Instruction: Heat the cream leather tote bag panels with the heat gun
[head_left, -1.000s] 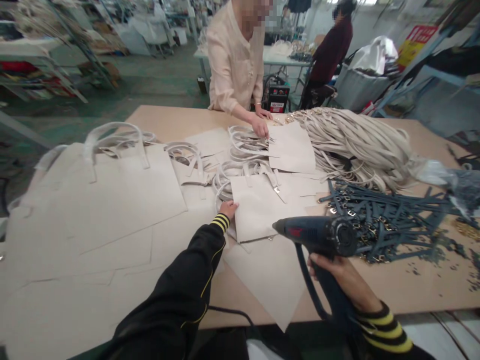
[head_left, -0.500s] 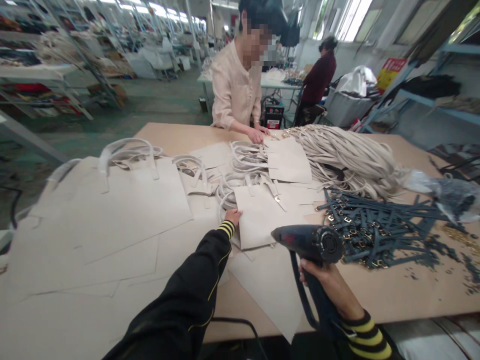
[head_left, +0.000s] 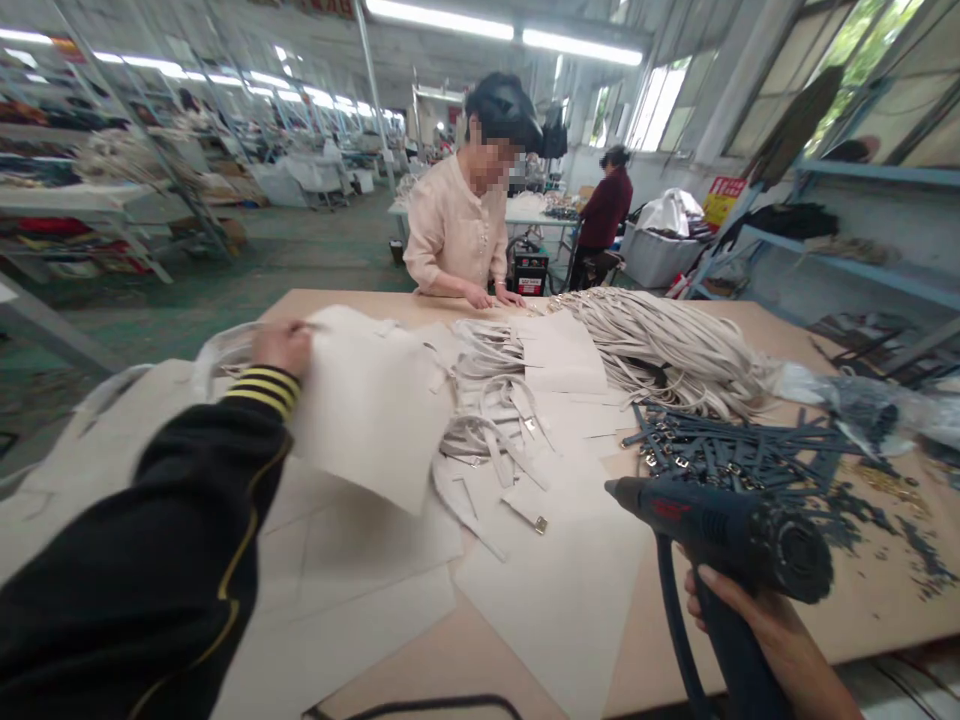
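Note:
My left hand (head_left: 281,348) pinches the top edge of a cream leather-like bag panel (head_left: 367,405) and holds it up off the table, slightly blurred. Below it lie more flat cream panels (head_left: 352,535) and a tangle of cream strap handles (head_left: 487,435) with small metal tips. My right hand (head_left: 757,625) grips the handle of a dark blue heat gun (head_left: 720,530), its nozzle pointing left above the table. Its cord hangs downward. Next to the nozzle lies a heap of dark blue straps with metal buckles (head_left: 739,450).
A large bundle of cream straps (head_left: 660,350) lies on the wooden work table (head_left: 885,590). A co-worker's hands (head_left: 495,297) rest at the far edge. Bagged items lie at the right. Shelving, another table and a second person stand behind.
My left hand has moved left and lifted the panel off the handles, uncovering them. The heat gun has moved right and nearer. The view has tilted upward.

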